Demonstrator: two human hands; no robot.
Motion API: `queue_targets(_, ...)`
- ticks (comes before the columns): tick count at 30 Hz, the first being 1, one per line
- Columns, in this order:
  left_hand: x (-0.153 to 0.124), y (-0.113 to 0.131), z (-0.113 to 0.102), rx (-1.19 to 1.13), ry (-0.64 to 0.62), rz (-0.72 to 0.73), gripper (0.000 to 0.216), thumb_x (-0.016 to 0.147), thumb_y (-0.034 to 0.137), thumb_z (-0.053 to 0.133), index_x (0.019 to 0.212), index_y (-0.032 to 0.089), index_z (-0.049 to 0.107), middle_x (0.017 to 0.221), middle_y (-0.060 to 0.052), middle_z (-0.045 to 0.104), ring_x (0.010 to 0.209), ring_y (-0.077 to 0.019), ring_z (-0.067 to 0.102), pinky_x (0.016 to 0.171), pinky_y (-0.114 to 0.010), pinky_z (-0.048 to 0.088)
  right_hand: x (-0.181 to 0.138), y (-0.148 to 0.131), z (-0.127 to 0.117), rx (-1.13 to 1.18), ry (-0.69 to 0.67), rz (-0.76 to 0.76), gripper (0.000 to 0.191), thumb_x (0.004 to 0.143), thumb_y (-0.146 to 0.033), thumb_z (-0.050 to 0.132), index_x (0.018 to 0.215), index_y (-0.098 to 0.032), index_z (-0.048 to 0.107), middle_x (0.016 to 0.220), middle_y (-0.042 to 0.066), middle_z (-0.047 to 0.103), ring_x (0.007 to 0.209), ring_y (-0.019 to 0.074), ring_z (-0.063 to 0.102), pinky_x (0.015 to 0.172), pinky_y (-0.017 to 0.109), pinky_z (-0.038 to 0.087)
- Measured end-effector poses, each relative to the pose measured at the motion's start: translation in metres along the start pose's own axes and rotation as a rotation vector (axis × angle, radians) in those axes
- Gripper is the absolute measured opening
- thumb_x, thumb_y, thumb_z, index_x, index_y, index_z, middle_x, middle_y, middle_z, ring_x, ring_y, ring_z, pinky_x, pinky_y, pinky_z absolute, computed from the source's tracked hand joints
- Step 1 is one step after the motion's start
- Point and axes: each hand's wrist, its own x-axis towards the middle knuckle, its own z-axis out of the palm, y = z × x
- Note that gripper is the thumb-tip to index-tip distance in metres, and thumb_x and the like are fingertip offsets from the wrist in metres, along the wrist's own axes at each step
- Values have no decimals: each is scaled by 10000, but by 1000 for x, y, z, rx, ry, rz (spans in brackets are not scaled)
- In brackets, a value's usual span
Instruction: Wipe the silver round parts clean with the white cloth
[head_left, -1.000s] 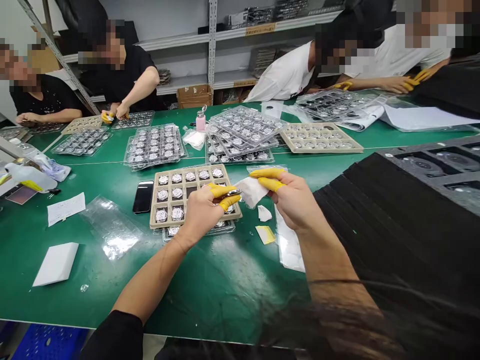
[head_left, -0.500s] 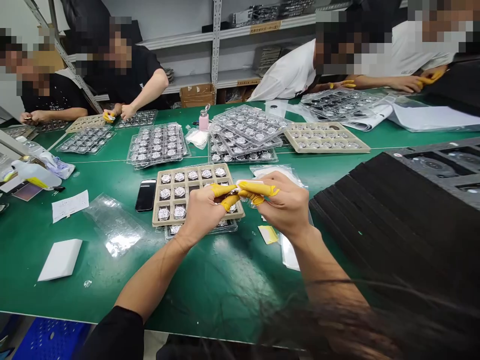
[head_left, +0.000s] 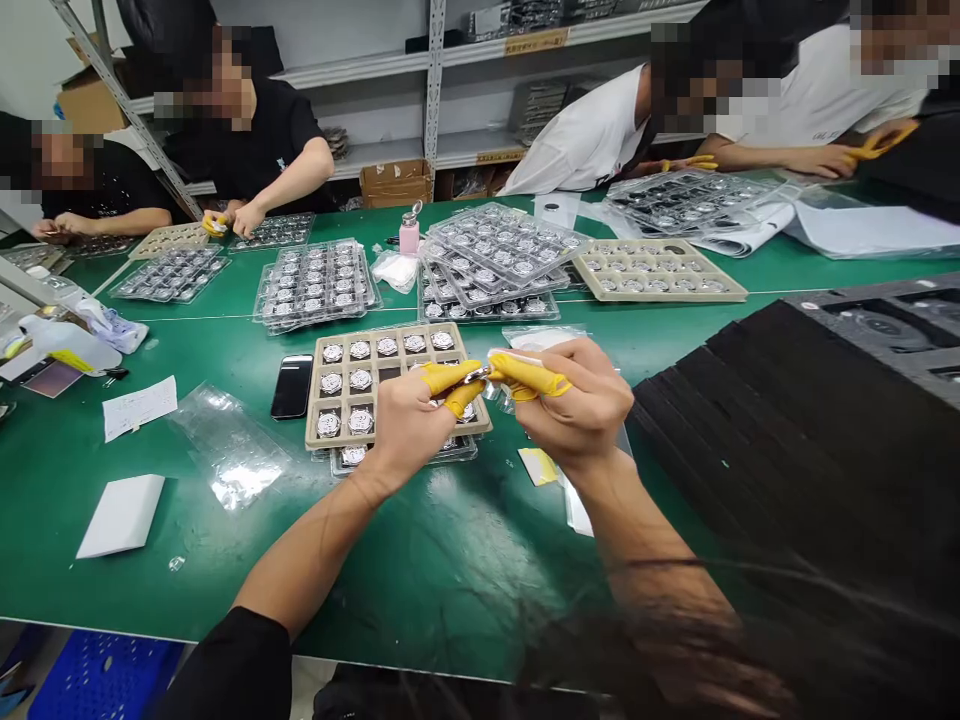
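Observation:
My left hand, with yellow finger cots, pinches a small silver metal piece above a beige compartment tray that holds several silver round pieces. My right hand, also with yellow cots, is closed on a small white cloth pressed against that metal piece. Both hands meet over the tray's right edge. The cloth is mostly hidden by my fingers.
A black phone lies left of the tray. Clear blister trays and a pink bottle stand behind. Black foam sheets fill the right side. Plastic film, white cards and other people's hands surround the green table.
My right hand has moved left with the white cloth and closed against the metal piece in my left hand; a second ago the two hands were apart.

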Motion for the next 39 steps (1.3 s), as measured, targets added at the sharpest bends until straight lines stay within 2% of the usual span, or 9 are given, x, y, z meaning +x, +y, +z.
queue_targets(3, 0, 1, -3, 33, 4, 19, 191, 883, 199, 774, 1063, 223, 835, 978, -53, 835, 796, -170, 762, 730, -291, 605, -2, -1, 1, 39, 20, -1, 560, 819, 54, 581, 1246, -280, 721, 1002, 33, 818, 722, 209, 623, 611, 360, 523)
queue_targets(8, 1, 4, -9, 152, -119, 11, 128, 851, 162, 785, 938, 236, 842, 828, -17, 811, 750, -165, 738, 691, -272, 572, -2, -11, 5, 69, -28, -99, 522, 847, 22, 610, 1247, -298, 711, 1040, 30, 821, 737, 208, 632, 638, 363, 525)
queue_targets(11, 1, 5, -7, 84, -82, -25, 172, 862, 174, 784, 1009, 243, 840, 900, -25, 827, 786, -168, 755, 710, -277, 591, -2, -9, 7, 52, 11, -69, 462, 851, 5, 602, 1158, -307, 749, 989, 15, 823, 715, 194, 642, 629, 355, 534)
queue_targets(15, -2, 5, -1, -34, 44, -20, 182, 894, 241, 775, 1067, 233, 832, 1009, -55, 835, 862, -192, 784, 784, -323, 640, -4, -3, 10, 65, 88, 139, 333, 857, -68, 587, 1036, -280, 771, 873, 17, 803, 669, 184, 670, 579, 340, 542)
queue_targets(21, 0, -1, 1, -112, 112, -75, 159, 872, 265, 799, 1025, 235, 832, 1005, -50, 831, 891, -195, 786, 857, -349, 664, -7, 2, 7, -85, -96, 255, 244, 750, -62, 568, 793, -215, 754, 753, 20, 744, 654, 163, 659, 564, 295, 481)
queue_targets(25, 9, -5, 1, -372, 101, -285, 284, 818, 381, 854, 999, 176, 781, 995, -67, 812, 912, -188, 785, 873, -332, 661, -5, 0, 11, 216, 11, 634, 96, 881, -222, 690, 887, -212, 785, 807, 28, 762, 695, 163, 695, 600, 280, 556)
queue_targets(27, 12, -6, 2, -465, 89, -331, 350, 787, 407, 879, 1006, 169, 748, 1023, -72, 803, 949, -189, 782, 897, -330, 652, -4, -5, 15, 345, 78, 716, 128, 891, -304, 744, 979, -233, 803, 907, 37, 794, 788, 184, 744, 688, 304, 618)
queue_targets(32, 9, -4, 6, -545, -53, -283, 300, 827, 366, 835, 1038, 165, 770, 1079, -86, 810, 1000, -209, 780, 910, -336, 646, -7, -20, 21, 517, 78, 702, 151, 895, -260, 743, 1025, -258, 820, 1011, 37, 813, 910, 204, 778, 811, 349, 660)
queue_targets(39, 1, -5, -1, -5, -28, -68, 228, 805, 162, 786, 1018, 216, 847, 940, -48, 835, 817, -205, 769, 795, -341, 628, -4, -18, 14, 358, 4, 472, 95, 904, -292, 746, 959, -282, 824, 927, 32, 815, 800, 203, 773, 688, 334, 645)
